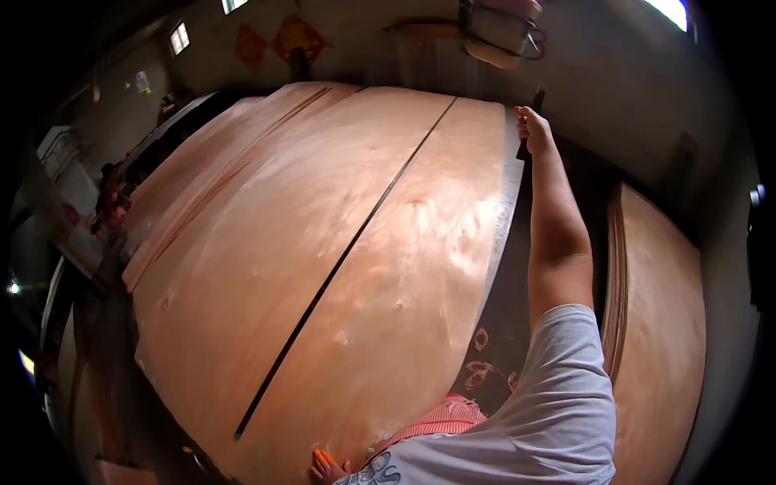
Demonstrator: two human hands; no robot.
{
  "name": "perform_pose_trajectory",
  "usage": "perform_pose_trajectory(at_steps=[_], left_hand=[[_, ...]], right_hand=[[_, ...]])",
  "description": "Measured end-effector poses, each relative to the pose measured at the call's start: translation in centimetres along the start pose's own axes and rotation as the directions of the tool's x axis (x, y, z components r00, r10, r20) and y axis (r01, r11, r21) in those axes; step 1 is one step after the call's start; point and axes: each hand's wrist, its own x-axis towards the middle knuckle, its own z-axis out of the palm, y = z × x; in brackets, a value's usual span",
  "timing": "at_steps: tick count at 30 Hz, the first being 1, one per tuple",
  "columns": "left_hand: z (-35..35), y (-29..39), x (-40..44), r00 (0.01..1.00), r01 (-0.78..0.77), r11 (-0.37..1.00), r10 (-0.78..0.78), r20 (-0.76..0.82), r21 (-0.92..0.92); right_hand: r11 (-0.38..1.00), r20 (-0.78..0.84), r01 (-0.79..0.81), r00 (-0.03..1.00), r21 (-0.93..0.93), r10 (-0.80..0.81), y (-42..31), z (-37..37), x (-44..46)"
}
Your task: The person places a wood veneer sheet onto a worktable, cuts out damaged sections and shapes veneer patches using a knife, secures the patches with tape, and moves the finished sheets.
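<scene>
My right hand (533,128), at the end of an outstretched arm, is closed around a dark flat bar (539,99) by the far right corner of a large thin wood sheet (396,267). The bar sticks out above and below the fist. At the near edge, my left hand (331,467) lies on the sheet with fingers stretched out; something orange covers the fingers, and its kind is unclear. A long, thin dark strip (335,271) runs lengthwise over the sheet, between near left and far right. Neither hand touches this strip.
Another stack of wood sheets (659,299) stands to my right, across a dark gap. Scraps (478,373) lie on the floor there. More layered sheets (218,162) show at the left. A fan-like machine (499,32) is near the back wall.
</scene>
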Motion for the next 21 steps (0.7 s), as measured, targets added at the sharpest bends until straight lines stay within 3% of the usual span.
perform_pose_trajectory(at_steps=[5, 10, 13, 14, 18, 21], left_hand=[[-0.5, 0.4, 0.8, 1.000, 0.002, 1.000, -0.002, 0.004, 0.016], [-0.3, 0.5, 1.0, 1.000, 0.006, 1.000, -0.007, 0.003, 0.024], [-0.4, 0.6, 1.1, 1.000, 0.008, 1.000, -0.008, 0.005, 0.028], [-0.6, 0.6, 1.2, 1.000, 0.010, 1.000, -0.010, 0.005, 0.027], [-0.5, 0.5, 0.9, 1.000, 0.005, 0.999, -0.005, 0.004, 0.035], [-0.5, 0.0, 0.3, 1.000, -0.002, 0.999, 0.003, -0.003, 0.042]], right_hand=[[0.979, -0.094, 0.197, 0.977, 0.062, -0.190, -4.1, -0.6, 0.1], [0.952, -0.225, 0.295, 0.936, 0.084, -0.270, -8.5, 2.0, 0.0], [0.927, -0.189, 0.342, 0.931, 0.150, -0.313, -10.4, 3.5, 0.1], [0.927, -0.208, 0.303, 0.943, 0.223, -0.258, -11.3, 4.4, 0.2], [0.968, 0.057, 0.183, 0.979, 0.171, -0.195, -12.2, 5.9, 0.5], [0.977, 0.379, 0.211, 0.902, 0.035, -0.208, -11.5, 6.1, 1.3]])
